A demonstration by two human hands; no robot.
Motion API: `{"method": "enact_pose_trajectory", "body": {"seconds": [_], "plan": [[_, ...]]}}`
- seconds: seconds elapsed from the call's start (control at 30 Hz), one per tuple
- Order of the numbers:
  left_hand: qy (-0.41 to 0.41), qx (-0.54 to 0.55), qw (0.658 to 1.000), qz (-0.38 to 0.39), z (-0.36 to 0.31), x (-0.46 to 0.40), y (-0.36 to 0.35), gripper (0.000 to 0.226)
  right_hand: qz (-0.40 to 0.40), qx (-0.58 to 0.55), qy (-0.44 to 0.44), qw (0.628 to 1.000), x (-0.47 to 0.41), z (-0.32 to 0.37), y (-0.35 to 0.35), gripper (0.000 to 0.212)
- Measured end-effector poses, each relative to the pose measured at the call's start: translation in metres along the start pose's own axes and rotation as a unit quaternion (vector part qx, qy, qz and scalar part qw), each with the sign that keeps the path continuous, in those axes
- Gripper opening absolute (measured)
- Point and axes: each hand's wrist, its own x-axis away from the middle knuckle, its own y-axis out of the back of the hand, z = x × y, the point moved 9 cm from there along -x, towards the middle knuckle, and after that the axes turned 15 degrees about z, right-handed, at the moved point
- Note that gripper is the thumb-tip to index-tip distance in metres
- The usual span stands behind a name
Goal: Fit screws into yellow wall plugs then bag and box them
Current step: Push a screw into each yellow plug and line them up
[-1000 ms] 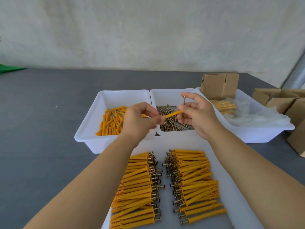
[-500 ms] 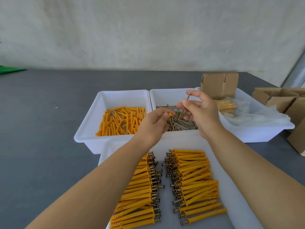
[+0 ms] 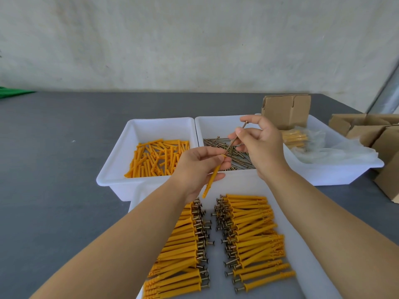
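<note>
Here, two bare hands are meeting above a white tray (image 3: 287, 214). The left hand (image 3: 195, 169) is pinching a yellow wall plug (image 3: 212, 179) between thumb and fingers, the plug slanting with its open end up and to the right. The right hand (image 3: 260, 143) is gripping a long brown screw (image 3: 234, 140) near its middle, head uppermost, and the screw's tip is touching, or just entering, the plug's mouth; which of the two is too fine to tell. The hands are sitting close together but not touching.

Below the hands, on the tray, two rows of finished plugs (image 3: 248, 236) are lying with screw heads facing each other across a narrow gap. Beyond the tray, a white bin of empty plugs (image 3: 158, 157) is standing to the left and a bin of loose screws (image 3: 228, 152) beside it to the right. Further right of the tray, a third bin is holding clear bags (image 3: 332, 153), a bagged bundle of plugs, and a small cardboard box (image 3: 286, 110). More cardboard boxes are sitting at the far right edge.

The risk from here seems to be misalignment: if the screw is meeting the plug at an angle, it may skid off the rim or bend the soft plastic. A loose pinch could also let the plug drop onto the neat rows and scatter them.
</note>
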Motion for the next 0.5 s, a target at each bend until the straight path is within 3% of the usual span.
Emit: {"method": "enact_pose_trajectory", "body": {"seconds": [0.17, 0.23, 0.37, 0.5], "plan": [[-0.018, 0.04, 0.999, 0.015, -0.003, 0.001, -0.002, 0.019, 0.088, 0.044, 0.014, 0.995, 0.002, 0.008, -0.02, 0.009], [-0.038, 0.012, 0.999, 0.023, -0.01, 0.001, -0.003, 0.026, 0.105, 0.044, 0.007, 0.993, 0.002, 0.008, -0.025, 0.025], [-0.082, -0.091, 0.991, 0.062, -0.026, 0.004, -0.014, 0.033, -0.032, -0.018, -0.044, 0.998, 0.0, -0.005, 0.014, 0.032], [-0.09, -0.244, 0.961, 0.097, -0.024, 0.005, -0.035, 0.023, -0.128, -0.031, -0.078, 0.988, 0.006, -0.024, 0.048, 0.029]]}}
